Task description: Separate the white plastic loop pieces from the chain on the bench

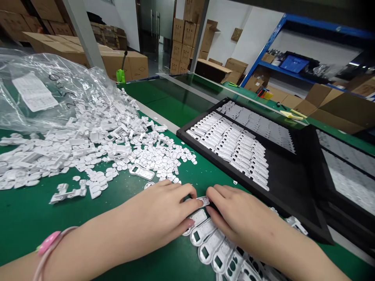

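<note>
**Bench** (26, 230), under both grips: plain deep green, as far as I can see from here.
**Left grip** (155, 210), at the wrist: a pink bracelet (49, 242) with a brighter pink bead.
**Small piece** (202, 201), between the grips: white with a dark slot.
**Covers** (209, 240), below the right grip (240, 212): a white row, with dark windows.
**Loose parts** (96, 136), beyond the left grip: a jumbled all-white heap.
**Tray** (281, 187), beyond the right grip: black, striped with neat white rows.
**Shelf frame** (265, 47), far beyond the right grip: bright blue.
**Cartons** (184, 43), far beyond both grips: plain brown.
</note>
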A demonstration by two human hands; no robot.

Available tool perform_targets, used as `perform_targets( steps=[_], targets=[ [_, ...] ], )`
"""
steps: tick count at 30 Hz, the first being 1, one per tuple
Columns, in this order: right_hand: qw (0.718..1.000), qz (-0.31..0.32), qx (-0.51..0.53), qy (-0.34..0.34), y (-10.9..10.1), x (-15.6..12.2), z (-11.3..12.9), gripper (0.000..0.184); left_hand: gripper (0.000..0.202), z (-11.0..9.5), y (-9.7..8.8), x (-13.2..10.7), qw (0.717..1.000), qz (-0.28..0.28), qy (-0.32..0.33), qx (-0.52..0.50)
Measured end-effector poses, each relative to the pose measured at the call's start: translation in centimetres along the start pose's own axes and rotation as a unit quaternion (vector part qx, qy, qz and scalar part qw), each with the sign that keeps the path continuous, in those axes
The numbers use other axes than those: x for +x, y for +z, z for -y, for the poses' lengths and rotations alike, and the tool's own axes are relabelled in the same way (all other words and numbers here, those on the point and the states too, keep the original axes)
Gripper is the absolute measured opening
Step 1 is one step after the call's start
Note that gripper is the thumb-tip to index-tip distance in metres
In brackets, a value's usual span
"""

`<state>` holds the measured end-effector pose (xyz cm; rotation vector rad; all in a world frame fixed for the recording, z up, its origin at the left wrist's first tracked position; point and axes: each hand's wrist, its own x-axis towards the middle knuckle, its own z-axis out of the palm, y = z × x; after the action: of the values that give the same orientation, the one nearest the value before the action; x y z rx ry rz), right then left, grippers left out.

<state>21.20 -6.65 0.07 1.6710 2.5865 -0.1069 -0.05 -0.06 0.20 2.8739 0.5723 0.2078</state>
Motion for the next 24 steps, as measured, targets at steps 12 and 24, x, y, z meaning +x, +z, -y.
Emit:
perform_targets(
  steps=[12, 24],
  targets=[
    [1.000, -0.004, -0.003, 0.007, 0.20, 0.03, 0.02, 0.010, 0.026, 0.16, 0.24, -0.03, 1.000, -0.009, 0.012, -0.006],
    [1.000, 0.001, 0.004, 0.014, 0.29, 0.18, 0.10, 0.011, 0.029, 0.31, 0.63, 0.07, 1.000, -0.006, 0.020, 0.013]
  ],
)
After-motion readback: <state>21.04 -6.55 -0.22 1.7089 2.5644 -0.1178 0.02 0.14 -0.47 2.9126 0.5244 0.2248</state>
